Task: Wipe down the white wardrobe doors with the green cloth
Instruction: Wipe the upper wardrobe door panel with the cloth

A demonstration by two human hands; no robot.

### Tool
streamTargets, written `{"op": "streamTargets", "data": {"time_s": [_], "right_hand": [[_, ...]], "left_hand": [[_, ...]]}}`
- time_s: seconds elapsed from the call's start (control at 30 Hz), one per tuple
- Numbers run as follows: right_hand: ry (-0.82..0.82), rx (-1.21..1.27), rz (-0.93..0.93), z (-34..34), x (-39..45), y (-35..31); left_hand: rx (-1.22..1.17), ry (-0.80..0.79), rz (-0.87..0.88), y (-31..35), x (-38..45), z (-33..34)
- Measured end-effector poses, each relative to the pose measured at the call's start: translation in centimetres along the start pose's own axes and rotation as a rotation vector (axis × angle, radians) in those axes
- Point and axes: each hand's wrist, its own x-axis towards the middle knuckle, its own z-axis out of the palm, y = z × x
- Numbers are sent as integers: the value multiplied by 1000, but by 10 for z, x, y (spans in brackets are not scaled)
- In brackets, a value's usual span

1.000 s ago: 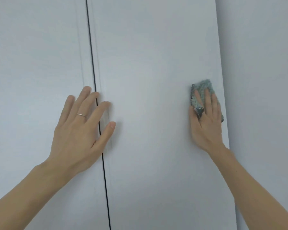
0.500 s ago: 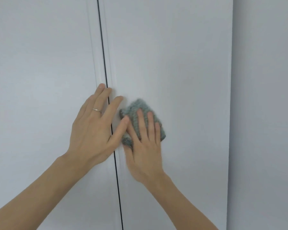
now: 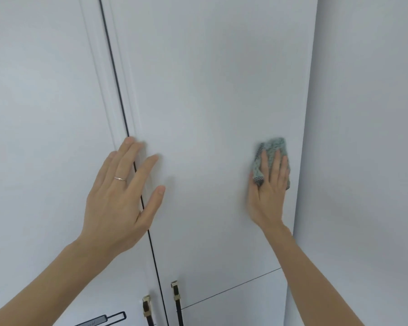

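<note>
Pressing green cloth (image 3: 273, 151) upright under flat right hand (image 3: 267, 191), left hand (image 3: 120, 196) flat, both grips released

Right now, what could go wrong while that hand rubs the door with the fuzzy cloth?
The green cloth sits close to the right door's outer edge, so a wide swipe might slide off onto the wall. The right hand only presses it flat, so the cloth could slip and drop. The left hand rests across the gap between the doors and may leave fingerprints.
</note>
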Motion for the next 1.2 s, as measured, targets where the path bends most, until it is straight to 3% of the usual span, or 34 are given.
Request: {"op": "streamTargets", "data": {"time_s": [0.1, 0.27, 0.33, 0.5, 0.63, 0.73, 0.87, 1.03, 1.1, 1.2], "right_hand": [[47, 134, 212, -4, 0, 0], [277, 391, 620, 14, -23, -36], [238, 355, 485, 32, -49, -64], [-149, 85, -250, 82, -151, -117], [-308, -47, -661, 80, -186, -67], [-373, -166, -731, 68, -189, -4], [-341, -171, -421, 59, -208, 57], [-290, -54, -196, 65, -219, 57], [-235, 81, 84, 66, -210, 44], [-19, 317, 487, 54, -163, 33]], "left_hand": [[-11, 5, 10, 2, -8, 5], [-92, -7, -24, -1, -25, 7], [-131, -3, -63, -3, -34, 7], [-130, -3, -63, -8, -55, 14], [-141, -44, -60, -3, -69, 18], [-141, -56, -47, 0, -78, 23], [-161, -51, -62, 6, -87, 32], [-148, -83, -52, 10, -96, 36], [-138, -89, -39, 9, -99, 37], [-123, -89, -26, 8, -101, 38]]}}
